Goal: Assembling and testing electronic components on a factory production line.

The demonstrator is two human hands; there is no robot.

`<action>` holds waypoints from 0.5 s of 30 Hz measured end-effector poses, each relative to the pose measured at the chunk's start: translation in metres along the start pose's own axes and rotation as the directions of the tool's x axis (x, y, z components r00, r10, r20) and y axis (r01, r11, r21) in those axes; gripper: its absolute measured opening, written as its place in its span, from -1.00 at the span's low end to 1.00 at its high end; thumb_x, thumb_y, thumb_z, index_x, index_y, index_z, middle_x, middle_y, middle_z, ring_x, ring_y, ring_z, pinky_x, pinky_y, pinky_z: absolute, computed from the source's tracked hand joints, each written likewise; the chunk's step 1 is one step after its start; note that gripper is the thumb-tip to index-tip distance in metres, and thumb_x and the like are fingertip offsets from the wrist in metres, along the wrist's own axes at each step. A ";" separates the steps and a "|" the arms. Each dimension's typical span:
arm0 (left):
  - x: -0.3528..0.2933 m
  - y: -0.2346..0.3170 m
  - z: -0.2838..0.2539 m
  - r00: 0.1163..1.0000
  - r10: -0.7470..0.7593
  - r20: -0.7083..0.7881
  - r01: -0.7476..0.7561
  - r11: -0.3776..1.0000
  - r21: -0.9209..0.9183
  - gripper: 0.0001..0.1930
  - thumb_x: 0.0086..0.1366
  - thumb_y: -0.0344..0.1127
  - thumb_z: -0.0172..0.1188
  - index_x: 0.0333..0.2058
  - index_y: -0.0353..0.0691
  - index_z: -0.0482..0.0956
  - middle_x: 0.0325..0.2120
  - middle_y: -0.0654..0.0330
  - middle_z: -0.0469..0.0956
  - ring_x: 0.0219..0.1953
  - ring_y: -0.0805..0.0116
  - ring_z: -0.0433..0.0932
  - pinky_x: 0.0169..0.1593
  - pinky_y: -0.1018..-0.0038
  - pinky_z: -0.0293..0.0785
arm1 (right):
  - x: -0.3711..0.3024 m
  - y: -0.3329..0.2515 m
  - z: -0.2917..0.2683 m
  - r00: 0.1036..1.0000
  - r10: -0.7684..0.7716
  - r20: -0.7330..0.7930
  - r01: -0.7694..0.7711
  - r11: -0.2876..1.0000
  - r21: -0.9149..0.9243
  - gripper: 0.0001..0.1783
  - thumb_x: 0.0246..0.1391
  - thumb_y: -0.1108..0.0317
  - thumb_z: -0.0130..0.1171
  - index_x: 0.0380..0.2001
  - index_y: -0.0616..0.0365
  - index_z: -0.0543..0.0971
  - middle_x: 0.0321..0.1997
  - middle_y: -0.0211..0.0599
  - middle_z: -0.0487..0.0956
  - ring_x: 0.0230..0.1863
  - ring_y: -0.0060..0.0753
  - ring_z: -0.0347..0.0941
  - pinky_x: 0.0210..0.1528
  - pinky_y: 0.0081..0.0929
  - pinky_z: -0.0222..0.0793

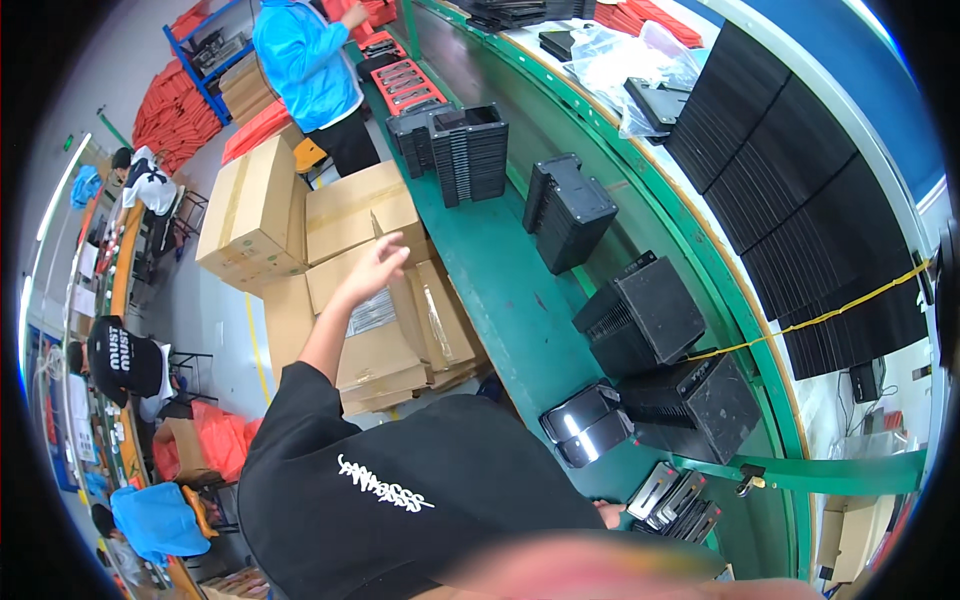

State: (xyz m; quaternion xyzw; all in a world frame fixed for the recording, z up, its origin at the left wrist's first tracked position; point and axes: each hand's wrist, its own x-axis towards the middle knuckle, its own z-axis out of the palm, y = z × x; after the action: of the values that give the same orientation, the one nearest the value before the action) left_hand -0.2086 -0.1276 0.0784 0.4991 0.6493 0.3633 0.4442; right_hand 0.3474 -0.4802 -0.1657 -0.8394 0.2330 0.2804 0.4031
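My left hand (380, 265) is stretched out above the stacked cardboard boxes (362, 205), with its fingers loosely apart and nothing in them. Only a small part of my right hand (608, 514) shows past my black shirt, beside a row of black and silver flat parts (672, 500) on the green bench (520, 330). Its fingers are mostly hidden, so I cannot make out whether it holds anything. Just beyond it lie two glossy black curved pieces (585, 424) side by side.
Stacks of black trays (570, 212) and black panels (645, 312) stand along the bench. A red tray (408, 86) of parts sits at its far end, near a person in a blue jacket (308, 65). A yellow strap (810, 318) crosses on the right. Other people sit at left.
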 end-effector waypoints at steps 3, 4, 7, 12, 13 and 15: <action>0.005 0.014 -0.018 0.996 0.063 -0.071 -0.061 0.998 0.033 -0.38 0.41 -0.07 0.19 0.33 -0.21 0.27 0.00 0.14 0.51 -0.24 0.44 0.57 -0.15 0.49 0.54 | -0.013 -0.010 0.002 0.997 -0.047 -0.061 0.043 0.997 -0.063 -0.19 0.37 -0.26 -0.33 -0.55 0.28 0.52 -0.61 -0.18 0.56 -0.63 -0.20 0.48 -0.57 -0.25 0.44; 0.006 0.018 -0.025 0.991 0.096 -0.095 -0.091 0.995 0.051 -0.38 0.42 -0.08 0.19 0.34 -0.18 0.26 0.01 0.16 0.50 -0.27 0.48 0.56 -0.18 0.53 0.53 | -0.015 -0.012 0.001 0.996 -0.057 -0.073 0.052 0.996 -0.071 -0.19 0.37 -0.25 -0.33 -0.56 0.28 0.52 -0.61 -0.18 0.56 -0.64 -0.20 0.48 -0.58 -0.25 0.44; 0.013 0.031 -0.041 0.967 0.154 -0.205 -0.141 0.987 0.076 -0.33 0.37 -0.08 0.24 0.34 -0.23 0.25 0.04 0.08 0.50 -0.12 0.33 0.58 -0.03 0.40 0.52 | -0.012 -0.007 0.001 0.994 -0.073 -0.080 0.068 0.996 -0.056 -0.19 0.38 -0.23 -0.32 -0.57 0.29 0.53 -0.61 -0.17 0.56 -0.64 -0.20 0.48 -0.59 -0.25 0.45; 0.036 0.083 -0.038 0.520 0.742 -0.424 -0.252 0.608 0.753 -0.21 0.29 -0.06 0.32 0.35 -0.30 0.20 0.21 -0.09 0.33 0.25 0.05 0.33 0.26 0.17 0.31 | 0.000 -0.005 0.005 0.996 -0.081 -0.032 0.081 0.997 -0.009 -0.19 0.39 -0.20 -0.30 -0.59 0.31 0.54 -0.63 -0.15 0.56 -0.66 -0.20 0.51 -0.64 -0.28 0.45; 0.032 0.094 -0.034 0.401 0.809 -0.431 -0.189 0.533 0.825 -0.19 0.27 -0.07 0.33 0.35 -0.32 0.18 0.26 -0.14 0.26 0.35 -0.02 0.22 0.34 0.11 0.22 | 0.003 -0.004 0.005 0.997 -0.074 -0.008 0.074 0.997 -0.005 -0.19 0.39 -0.20 -0.30 -0.60 0.32 0.54 -0.64 -0.15 0.57 -0.66 -0.20 0.51 -0.66 -0.29 0.45; 0.044 0.089 -0.036 0.371 0.851 -0.371 -0.242 0.475 0.846 -0.23 0.30 -0.07 0.29 0.35 -0.32 0.19 0.23 -0.12 0.31 0.30 -0.03 0.28 0.32 0.12 0.25 | 0.013 -0.001 0.009 0.997 -0.073 -0.020 0.072 0.997 -0.020 -0.19 0.39 -0.19 -0.30 -0.60 0.32 0.54 -0.64 -0.14 0.57 -0.67 -0.20 0.51 -0.67 -0.28 0.45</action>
State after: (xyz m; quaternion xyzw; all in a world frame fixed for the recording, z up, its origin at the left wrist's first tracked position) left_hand -0.2179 -0.0651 0.1630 0.6151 0.6208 0.4129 -0.2564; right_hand 0.3546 -0.4744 -0.1782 -0.8538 0.2039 0.2593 0.4027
